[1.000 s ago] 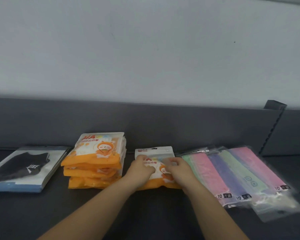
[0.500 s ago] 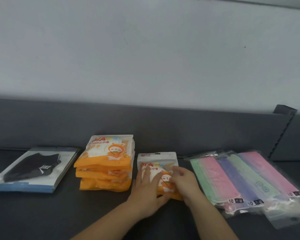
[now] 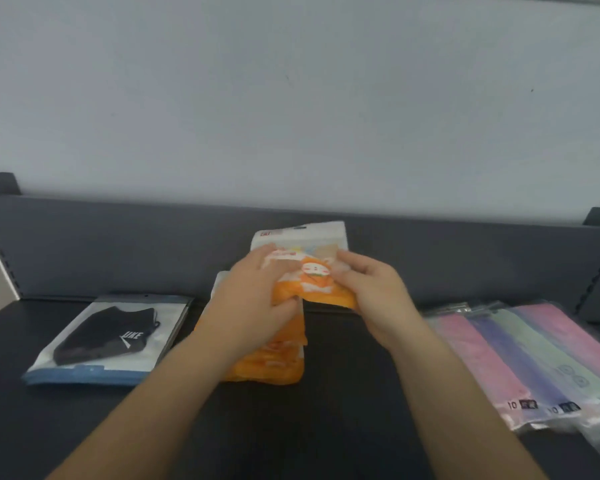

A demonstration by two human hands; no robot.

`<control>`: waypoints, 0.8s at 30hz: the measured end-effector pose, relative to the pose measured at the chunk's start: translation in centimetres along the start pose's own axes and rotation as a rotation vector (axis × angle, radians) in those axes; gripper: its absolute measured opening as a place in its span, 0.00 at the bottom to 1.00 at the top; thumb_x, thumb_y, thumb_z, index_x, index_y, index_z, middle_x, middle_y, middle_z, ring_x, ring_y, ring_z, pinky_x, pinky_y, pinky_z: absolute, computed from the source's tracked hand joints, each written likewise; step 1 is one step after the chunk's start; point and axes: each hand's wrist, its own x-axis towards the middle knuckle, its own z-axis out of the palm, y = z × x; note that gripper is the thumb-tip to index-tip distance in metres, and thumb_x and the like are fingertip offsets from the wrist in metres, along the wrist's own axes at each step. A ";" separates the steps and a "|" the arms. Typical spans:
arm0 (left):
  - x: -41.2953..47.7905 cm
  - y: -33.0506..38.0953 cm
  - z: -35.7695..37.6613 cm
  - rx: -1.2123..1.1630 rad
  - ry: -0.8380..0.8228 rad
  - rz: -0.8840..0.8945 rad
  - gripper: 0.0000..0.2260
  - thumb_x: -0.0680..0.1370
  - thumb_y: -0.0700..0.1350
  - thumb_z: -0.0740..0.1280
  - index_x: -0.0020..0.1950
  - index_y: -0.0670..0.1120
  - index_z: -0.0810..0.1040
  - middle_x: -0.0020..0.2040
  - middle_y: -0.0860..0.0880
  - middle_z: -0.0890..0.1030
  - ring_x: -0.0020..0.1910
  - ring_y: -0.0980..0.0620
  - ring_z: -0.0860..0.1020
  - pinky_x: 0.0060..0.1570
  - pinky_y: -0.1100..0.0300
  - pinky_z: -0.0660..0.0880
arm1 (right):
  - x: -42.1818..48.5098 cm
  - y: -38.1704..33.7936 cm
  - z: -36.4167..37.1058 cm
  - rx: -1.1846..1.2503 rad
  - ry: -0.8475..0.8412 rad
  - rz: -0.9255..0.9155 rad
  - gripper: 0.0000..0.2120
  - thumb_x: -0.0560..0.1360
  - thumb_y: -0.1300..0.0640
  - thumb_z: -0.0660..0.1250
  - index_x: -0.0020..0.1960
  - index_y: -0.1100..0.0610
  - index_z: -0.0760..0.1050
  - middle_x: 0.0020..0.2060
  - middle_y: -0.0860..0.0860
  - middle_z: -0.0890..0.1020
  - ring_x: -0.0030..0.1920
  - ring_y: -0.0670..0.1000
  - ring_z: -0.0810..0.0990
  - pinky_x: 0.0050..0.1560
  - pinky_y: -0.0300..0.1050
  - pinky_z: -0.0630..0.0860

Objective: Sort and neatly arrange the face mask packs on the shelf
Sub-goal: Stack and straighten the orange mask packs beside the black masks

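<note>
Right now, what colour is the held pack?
The pack is orange and white, cartoon print; head view.

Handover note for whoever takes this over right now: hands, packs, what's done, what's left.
Left hand: grips the orange pack on its left side.
Right hand: grips the same pack on its right side.
The pack is held in the air over the shelf, above the right rear of the orange stack.
Black mask pack lies flat at left; pastel packs lie fanned at right.
Done: other orange packs are stacked.
Left: set the held pack on the orange stack, then probably square up the pastel packs.
</note>
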 end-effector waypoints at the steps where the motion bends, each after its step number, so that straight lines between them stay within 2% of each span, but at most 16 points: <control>1: 0.1 -1.2 -0.2 0.004 -0.010 -0.029 0.23 0.77 0.52 0.67 0.71 0.63 0.70 0.77 0.56 0.62 0.72 0.51 0.66 0.69 0.50 0.68 | 0.5 1.0 1.2 -0.080 -0.022 0.018 0.23 0.78 0.60 0.70 0.72 0.58 0.72 0.59 0.52 0.83 0.53 0.50 0.84 0.53 0.47 0.81; 3: -0.1 -3.3 0.1 0.034 -0.075 -0.065 0.22 0.77 0.50 0.66 0.72 0.62 0.70 0.77 0.54 0.63 0.71 0.50 0.68 0.66 0.53 0.70 | 0.8 2.3 3.3 -0.237 -0.072 0.039 0.23 0.79 0.56 0.67 0.73 0.55 0.70 0.60 0.49 0.81 0.54 0.46 0.82 0.48 0.40 0.79; 5: -0.3 -5.1 0.8 0.114 -0.163 -0.080 0.24 0.79 0.51 0.63 0.74 0.62 0.65 0.78 0.54 0.61 0.73 0.50 0.65 0.67 0.53 0.69 | 0.8 3.0 4.8 -0.361 -0.087 0.052 0.24 0.81 0.54 0.64 0.75 0.52 0.67 0.66 0.49 0.77 0.56 0.46 0.80 0.46 0.37 0.78; 8: -0.5 -6.8 1.1 0.152 -0.182 -0.084 0.25 0.80 0.55 0.61 0.77 0.63 0.60 0.80 0.54 0.58 0.77 0.51 0.60 0.71 0.50 0.66 | 0.6 3.3 6.1 -0.428 -0.083 0.076 0.23 0.82 0.50 0.61 0.77 0.47 0.64 0.70 0.50 0.72 0.53 0.45 0.78 0.46 0.39 0.80; 13: -1.1 -7.7 0.5 0.175 -0.132 -0.044 0.25 0.79 0.55 0.60 0.76 0.62 0.62 0.79 0.56 0.59 0.76 0.51 0.61 0.72 0.49 0.65 | 0.7 3.2 6.9 -0.466 -0.076 0.028 0.23 0.82 0.50 0.62 0.76 0.45 0.65 0.70 0.48 0.71 0.48 0.42 0.77 0.51 0.43 0.81; 16: -1.3 -8.2 0.2 0.122 -0.151 -0.043 0.27 0.78 0.62 0.62 0.76 0.63 0.62 0.80 0.57 0.58 0.76 0.52 0.60 0.73 0.50 0.64 | 1.1 3.2 7.2 -0.493 -0.068 0.029 0.22 0.81 0.48 0.62 0.75 0.44 0.66 0.73 0.48 0.69 0.60 0.47 0.76 0.59 0.48 0.79; 18: -1.4 -9.1 0.1 0.056 -0.203 -0.071 0.34 0.73 0.70 0.63 0.77 0.63 0.60 0.80 0.58 0.55 0.77 0.52 0.57 0.73 0.49 0.62 | 1.2 3.5 7.2 -0.500 -0.059 0.072 0.23 0.81 0.47 0.62 0.75 0.45 0.66 0.74 0.49 0.69 0.65 0.51 0.75 0.60 0.51 0.80; 20: -1.6 -9.9 -0.3 -0.119 -0.213 -0.118 0.43 0.64 0.77 0.60 0.76 0.63 0.60 0.80 0.59 0.54 0.76 0.54 0.58 0.72 0.50 0.65 | 1.0 3.7 7.1 -0.474 -0.054 0.116 0.23 0.81 0.47 0.62 0.76 0.45 0.65 0.72 0.50 0.70 0.63 0.52 0.77 0.57 0.50 0.81; 22: -1.6 -10.5 -0.5 -0.334 -0.172 -0.194 0.42 0.64 0.73 0.64 0.76 0.63 0.60 0.79 0.59 0.56 0.69 0.57 0.63 0.65 0.54 0.70 | 0.7 3.8 6.9 -0.452 -0.046 0.132 0.24 0.81 0.46 0.63 0.76 0.46 0.65 0.71 0.50 0.71 0.62 0.51 0.78 0.55 0.49 0.82; 24: -1.2 -10.6 -0.7 -0.556 -0.164 -0.298 0.35 0.73 0.64 0.66 0.78 0.60 0.58 0.76 0.55 0.62 0.61 0.59 0.69 0.55 0.60 0.74 | 0.7 3.9 6.9 -0.422 -0.033 0.136 0.25 0.81 0.46 0.63 0.76 0.47 0.65 0.70 0.50 0.73 0.61 0.51 0.79 0.56 0.50 0.82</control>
